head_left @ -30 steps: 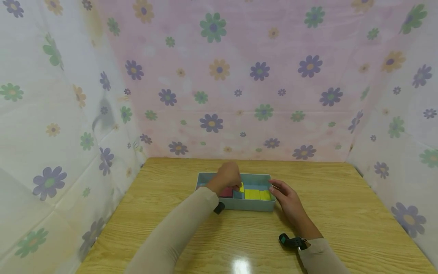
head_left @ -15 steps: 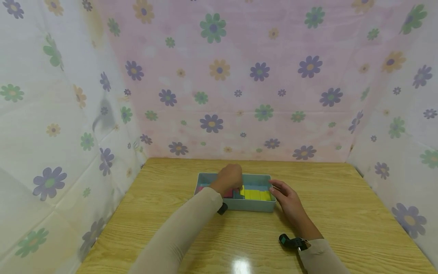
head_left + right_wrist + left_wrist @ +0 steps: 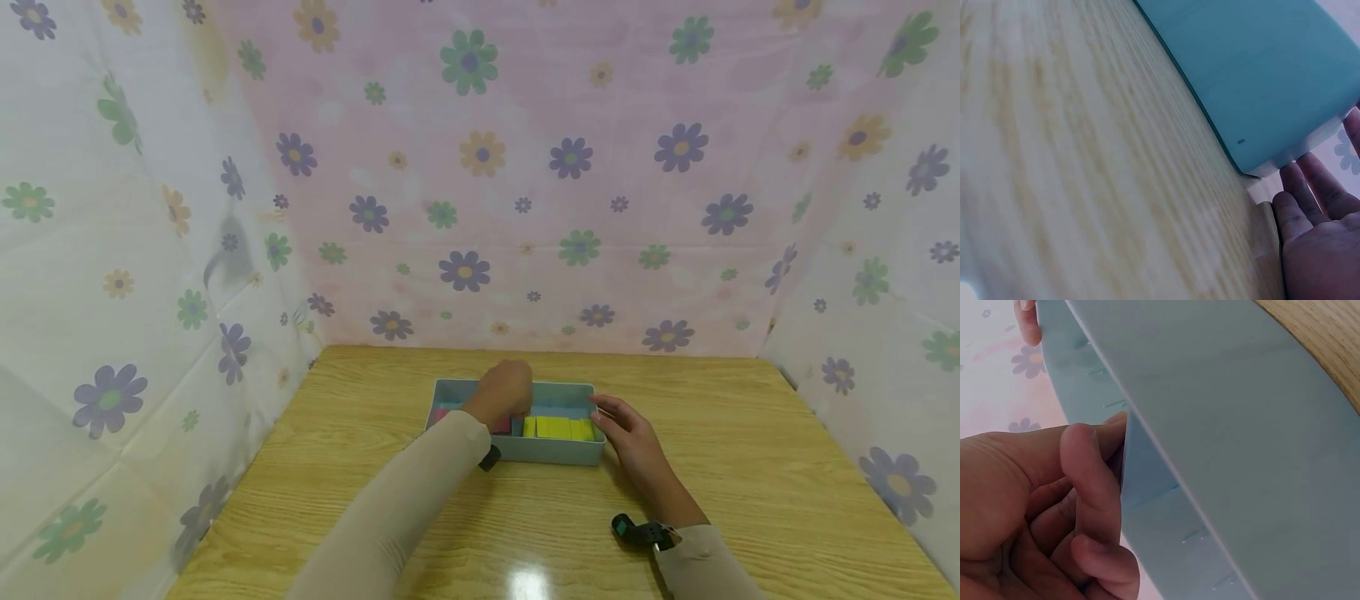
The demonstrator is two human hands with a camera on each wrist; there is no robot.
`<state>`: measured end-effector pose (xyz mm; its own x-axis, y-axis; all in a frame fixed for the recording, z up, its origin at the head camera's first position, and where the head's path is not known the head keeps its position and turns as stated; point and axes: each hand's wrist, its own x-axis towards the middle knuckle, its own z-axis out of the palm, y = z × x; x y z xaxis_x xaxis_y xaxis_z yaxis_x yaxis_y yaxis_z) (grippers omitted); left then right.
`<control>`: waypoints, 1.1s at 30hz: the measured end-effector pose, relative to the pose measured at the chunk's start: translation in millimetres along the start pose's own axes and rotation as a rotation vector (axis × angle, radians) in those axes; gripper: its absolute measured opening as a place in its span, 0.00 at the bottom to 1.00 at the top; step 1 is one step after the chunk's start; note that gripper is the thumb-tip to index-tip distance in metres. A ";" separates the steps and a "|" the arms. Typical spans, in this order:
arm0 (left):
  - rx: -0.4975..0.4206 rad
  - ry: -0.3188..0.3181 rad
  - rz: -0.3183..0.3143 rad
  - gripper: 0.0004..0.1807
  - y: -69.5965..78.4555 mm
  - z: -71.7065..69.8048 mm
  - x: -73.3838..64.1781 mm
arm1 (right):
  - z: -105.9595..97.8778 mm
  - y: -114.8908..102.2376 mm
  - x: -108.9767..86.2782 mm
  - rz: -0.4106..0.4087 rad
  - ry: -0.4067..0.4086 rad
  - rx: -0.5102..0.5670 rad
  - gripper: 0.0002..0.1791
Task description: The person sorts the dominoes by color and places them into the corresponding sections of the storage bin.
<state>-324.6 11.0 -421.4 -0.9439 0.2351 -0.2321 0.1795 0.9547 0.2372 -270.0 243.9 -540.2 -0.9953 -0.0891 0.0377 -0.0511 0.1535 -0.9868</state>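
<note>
A grey-blue tray (image 3: 551,451) sits on the table, with several yellow blocks (image 3: 557,427) inside at the right. Left of these is a dark red piece (image 3: 500,425), and more red shows farther left. My left hand (image 3: 504,392) reaches over the front wall with curled fingers, right above the leftmost yellow block. In the left wrist view the index fingertip passes behind a blue panel (image 3: 1145,465) inside the tray; I cannot tell whether the fingers hold anything. With nearly straight fingers, my right hand (image 3: 636,437) touches the outside of the tray's right end.
The wood-grain table (image 3: 360,467) reaches back to a flowered cloth (image 3: 525,292); more of this cloth hangs on both sides. Black wrist devices are strapped on, the right one (image 3: 637,532) near the sleeve.
The leftmost yellow block has gone from tilted and raised to lower down, beside the other yellow blocks. My left hand has shifted slightly right; the right hand stays at the tray's end.
</note>
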 end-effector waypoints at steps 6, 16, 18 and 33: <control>-0.217 0.023 -0.006 0.17 -0.1 -0.7 -0.8 | 0.3 -0.2 0.2 0.018 0.008 -0.009 0.29; -0.821 -0.270 -0.027 0.44 13.8 -1.0 -17.1 | 0.0 1.2 2.9 -0.004 0.003 0.014 0.31; -0.833 -0.308 -0.032 0.45 16.7 0.7 -20.0 | -0.2 2.1 3.1 -0.003 0.000 0.020 0.32; -0.730 -0.335 -0.065 0.48 14.1 2.9 -16.4 | -1.0 2.3 3.7 0.002 0.003 0.008 0.32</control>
<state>-305.8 21.2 -416.9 -0.7922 0.3356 -0.5098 -0.2091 0.6355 0.7433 -273.9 244.9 -542.2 -0.9956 -0.0861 0.0366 -0.0490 0.1461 -0.9881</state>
